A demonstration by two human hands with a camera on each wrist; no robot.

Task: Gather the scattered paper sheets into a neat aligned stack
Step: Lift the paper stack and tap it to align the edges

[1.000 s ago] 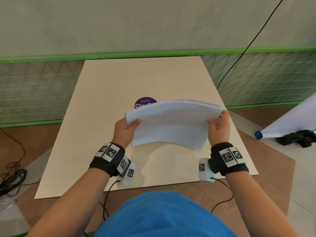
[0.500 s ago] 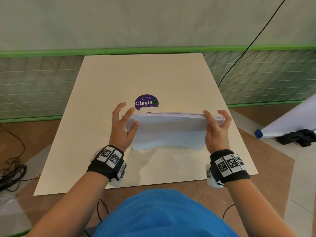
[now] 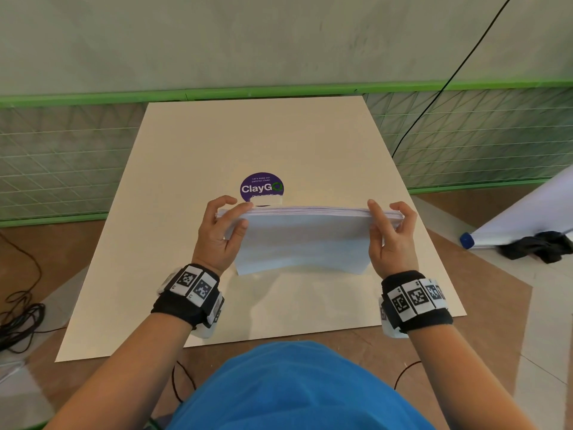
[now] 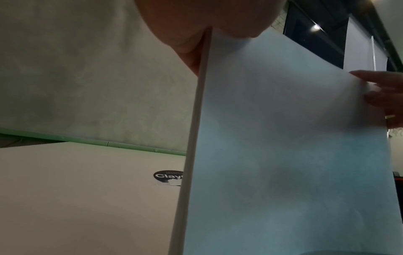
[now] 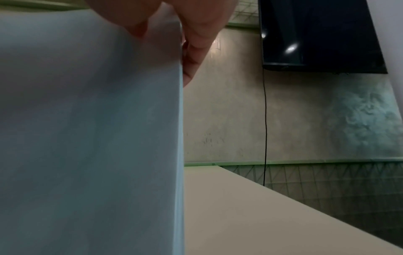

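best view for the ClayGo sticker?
Head view: the ClayGo sticker shows nearly whole on the board, its near edge behind the paper stack. Left wrist shows only its left part, cut by the stack's edge. Right wrist doesn't show it.

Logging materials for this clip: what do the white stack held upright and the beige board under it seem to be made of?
White sheet stack: thin matte paper; layered edges show along its top, and it bows slightly between left hand and right hand. Beige board: smooth, matte, rigid and flat; probably laminate or coated board, uncertain.
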